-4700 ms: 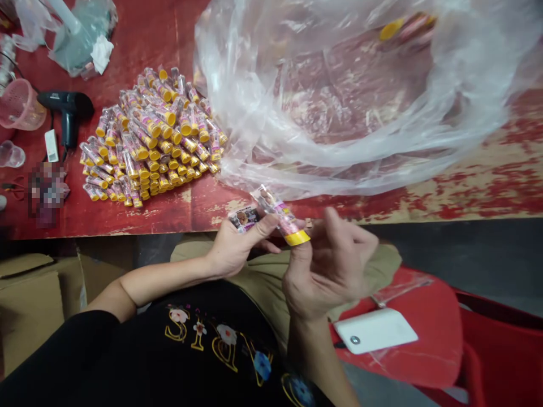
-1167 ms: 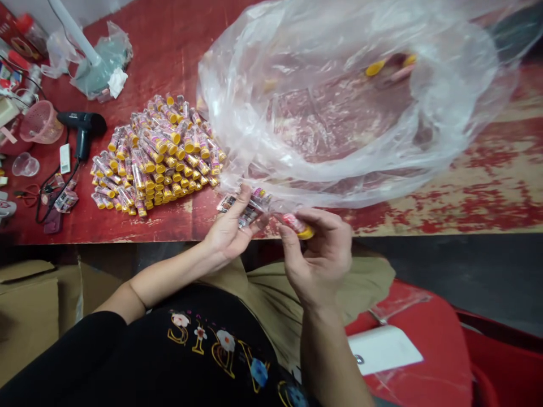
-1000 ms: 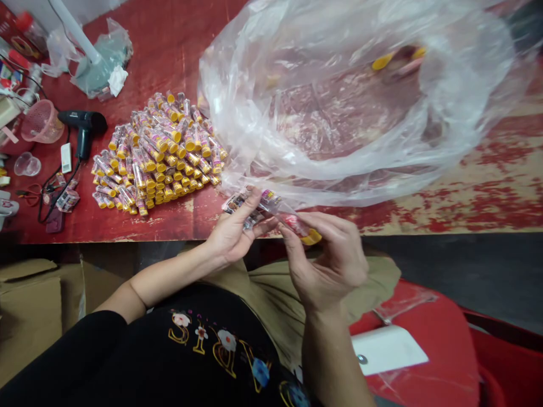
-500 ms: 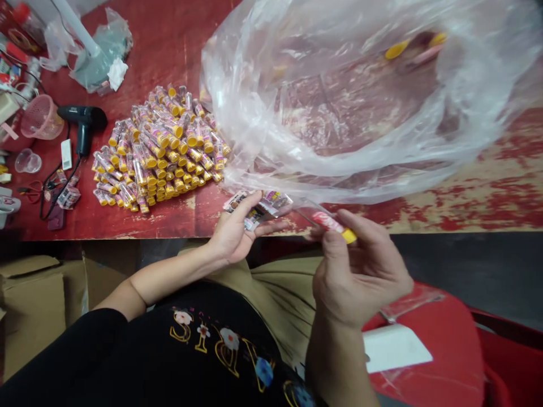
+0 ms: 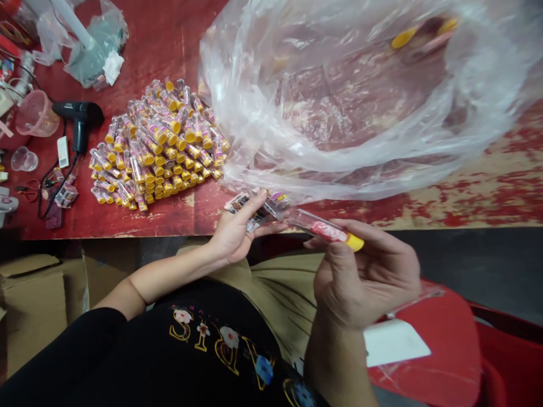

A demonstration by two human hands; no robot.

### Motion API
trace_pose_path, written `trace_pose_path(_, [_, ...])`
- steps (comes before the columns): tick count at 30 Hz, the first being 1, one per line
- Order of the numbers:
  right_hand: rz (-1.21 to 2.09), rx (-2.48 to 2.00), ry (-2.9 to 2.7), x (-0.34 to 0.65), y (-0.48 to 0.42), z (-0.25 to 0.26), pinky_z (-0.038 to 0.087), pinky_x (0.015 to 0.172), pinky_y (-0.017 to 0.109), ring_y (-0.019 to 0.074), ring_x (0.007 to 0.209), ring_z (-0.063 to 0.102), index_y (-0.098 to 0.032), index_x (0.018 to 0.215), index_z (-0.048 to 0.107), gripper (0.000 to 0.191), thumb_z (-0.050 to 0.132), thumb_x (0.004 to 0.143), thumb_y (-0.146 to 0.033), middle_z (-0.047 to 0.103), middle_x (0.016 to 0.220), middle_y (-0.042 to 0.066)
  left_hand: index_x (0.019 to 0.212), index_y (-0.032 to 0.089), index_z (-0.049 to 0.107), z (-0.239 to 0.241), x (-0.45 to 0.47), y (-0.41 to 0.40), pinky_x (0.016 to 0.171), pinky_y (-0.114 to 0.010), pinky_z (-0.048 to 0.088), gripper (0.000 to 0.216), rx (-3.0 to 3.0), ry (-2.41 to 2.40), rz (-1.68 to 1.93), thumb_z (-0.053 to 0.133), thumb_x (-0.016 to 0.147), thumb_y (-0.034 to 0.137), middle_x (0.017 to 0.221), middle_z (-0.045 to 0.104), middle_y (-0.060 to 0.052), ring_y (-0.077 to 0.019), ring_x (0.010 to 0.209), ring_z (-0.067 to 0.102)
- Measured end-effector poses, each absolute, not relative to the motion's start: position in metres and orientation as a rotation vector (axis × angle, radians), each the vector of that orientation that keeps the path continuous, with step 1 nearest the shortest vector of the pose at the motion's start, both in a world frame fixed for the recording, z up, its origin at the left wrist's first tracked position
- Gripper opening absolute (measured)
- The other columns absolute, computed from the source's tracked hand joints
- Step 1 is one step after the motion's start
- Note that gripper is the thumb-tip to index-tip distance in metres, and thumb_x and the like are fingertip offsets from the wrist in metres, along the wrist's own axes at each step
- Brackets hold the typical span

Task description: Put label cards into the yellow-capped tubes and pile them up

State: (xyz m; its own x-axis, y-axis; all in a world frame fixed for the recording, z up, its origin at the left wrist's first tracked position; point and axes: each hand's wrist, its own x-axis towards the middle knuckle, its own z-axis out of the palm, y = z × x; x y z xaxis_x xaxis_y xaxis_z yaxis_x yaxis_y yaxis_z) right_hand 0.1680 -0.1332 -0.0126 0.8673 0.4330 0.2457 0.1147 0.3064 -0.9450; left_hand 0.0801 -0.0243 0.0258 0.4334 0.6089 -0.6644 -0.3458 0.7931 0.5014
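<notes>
Between the thumb and fingers of my left hand (image 5: pixel 237 229) are several small printed plastic sleeves (image 5: pixel 275 204), their lower part hidden by the hand. My right hand (image 5: pixel 365 265) pinches a clear plastic tube (image 5: pixel 324 228) by its yellow-capped end. A red and white label shows inside the tube. The tube's far end points left and lies close to the sleeves; I cannot tell whether it touches them. Beyond my left hand, a stacked pile of yellow-capped tubes (image 5: pixel 163 152) rests on the red table (image 5: pixel 169 223).
A large clear plastic bag (image 5: pixel 365 169) spreads over the table's right side, a few yellow-capped tubes inside. A black hair dryer (image 5: pixel 80 121), pink basket (image 5: pixel 39 113) and scissors (image 5: pixel 27 191) lie at left. A red stool (image 5: pixel 449 350) stands at lower right, cardboard boxes (image 5: pixel 34 305) at lower left.
My right hand has moved slightly right and down with the tube, showing more of its length. My left hand still holds the sleeves in nearly the same place.
</notes>
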Motion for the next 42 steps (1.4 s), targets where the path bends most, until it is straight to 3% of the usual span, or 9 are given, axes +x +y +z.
trace_pose_path(5, [0.124, -1.445, -0.606, 0.168, -0.136, -0.010, 0.066, 0.082, 0.044, 0.0251, 0.100, 0.073, -0.023, 0.107, 0.076, 0.025, 0.083, 0.083, -0.027, 0.076, 0.103, 0.007, 0.089, 0.016, 0.074, 0.023, 0.079, -0.023, 0.096, -0.044, 0.063, 0.010, 0.299, 0.940, 0.574, 0.080, 0.084, 0.022, 0.097, 0.078, -0.006, -0.0260, 0.108, 0.075])
trace_pose_path(9, [0.112, -1.402, -0.591, 0.166, -0.138, -0.010, 0.066, 0.071, 0.038, 0.0243, 0.098, 0.073, -0.025, 0.109, 0.077, 0.027, 0.083, 0.082, -0.021, 0.076, 0.104, 0.008, 0.089, 0.015, 0.074, 0.024, 0.080, -0.022, 0.094, -0.043, 0.064, 0.008, 0.299, 0.942, 0.562, 0.078, 0.086, 0.022, 0.104, 0.079, -0.008, -0.0266, 0.108, 0.076])
trace_pose_path(14, [0.174, -1.301, -0.518, 0.165, -0.138, -0.015, 0.063, 0.059, 0.034, 0.0200, 0.081, 0.072, -0.024, 0.107, 0.078, 0.025, 0.083, 0.083, -0.020, 0.076, 0.102, 0.006, 0.094, 0.017, 0.076, 0.026, 0.079, -0.022, 0.092, -0.041, 0.065, 0.014, 0.295, 0.954, 0.568, 0.083, 0.083, 0.022, 0.109, 0.079, -0.008, -0.0265, 0.108, 0.076])
trace_pose_path(21, [0.132, -1.406, -0.595, 0.165, -0.142, -0.013, 0.064, 0.066, 0.037, 0.0238, 0.095, 0.073, -0.024, 0.109, 0.077, 0.027, 0.083, 0.083, -0.023, 0.076, 0.104, 0.006, 0.089, 0.016, 0.075, 0.024, 0.077, -0.025, 0.096, -0.046, 0.064, 0.010, 0.327, 0.937, 0.483, 0.078, 0.088, 0.025, 0.100, 0.079, -0.008, -0.0267, 0.105, 0.076])
trace_pose_path(25, [0.195, -1.414, -0.616, 0.165, -0.144, -0.014, 0.064, 0.069, 0.037, 0.0234, 0.093, 0.074, -0.025, 0.111, 0.077, 0.026, 0.082, 0.085, -0.024, 0.077, 0.106, 0.006, 0.094, 0.015, 0.075, 0.026, 0.077, -0.026, 0.093, -0.044, 0.065, 0.009, 0.334, 0.903, 0.492, 0.077, 0.089, 0.023, 0.103, 0.080, -0.009, -0.0257, 0.101, 0.077])
trace_pose_path(30, [-0.132, -1.568, -0.840, 0.166, -0.149, -0.020, 0.064, 0.089, 0.045, 0.0261, 0.098, 0.075, -0.030, 0.118, 0.077, 0.036, 0.083, 0.084, -0.021, 0.078, 0.110, 0.005, 0.095, 0.016, 0.076, 0.025, 0.076, -0.028, 0.095, -0.046, 0.064, 0.015, 0.366, 0.864, 0.535, 0.083, 0.082, 0.020, 0.106, 0.079, -0.008, -0.0264, 0.105, 0.077])
trace_pose_path(34, [-0.136, -1.557, -0.998, 0.164, -0.154, -0.018, 0.064, 0.088, 0.042, 0.0259, 0.101, 0.077, -0.033, 0.131, 0.075, 0.044, 0.076, 0.090, -0.017, 0.078, 0.118, 0.006, 0.092, 0.015, 0.076, 0.024, 0.075, -0.030, 0.100, -0.047, 0.062, 0.019, 0.394, 0.852, 0.552, 0.087, 0.078, 0.019, 0.105, 0.080, -0.008, -0.0284, 0.114, 0.075])
trace_pose_path(38, [0.007, -1.509, -0.931, 0.160, -0.154, -0.016, 0.064, 0.088, 0.045, 0.0267, 0.102, 0.077, -0.034, 0.126, 0.077, 0.040, 0.071, 0.093, -0.013, 0.079, 0.117, 0.006, 0.093, 0.016, 0.075, 0.024, 0.073, -0.031, 0.097, -0.043, 0.062, 0.031, 0.484, 0.786, 0.545, 0.092, 0.073, 0.033, 0.102, 0.081, -0.010, -0.0309, 0.118, 0.074])
trace_pose_path(42, [0.070, -1.507, -0.907, 0.157, -0.150, -0.018, 0.065, 0.088, 0.042, 0.0243, 0.104, 0.074, -0.034, 0.134, 0.073, 0.049, 0.074, 0.090, -0.012, 0.075, 0.119, 0.007, 0.091, 0.015, 0.073, 0.022, 0.072, -0.033, 0.089, -0.039, 0.063, 0.047, 0.583, 0.726, 0.541, 0.096, 0.065, 0.047, 0.094, 0.080, -0.008, -0.0258, 0.101, 0.077])
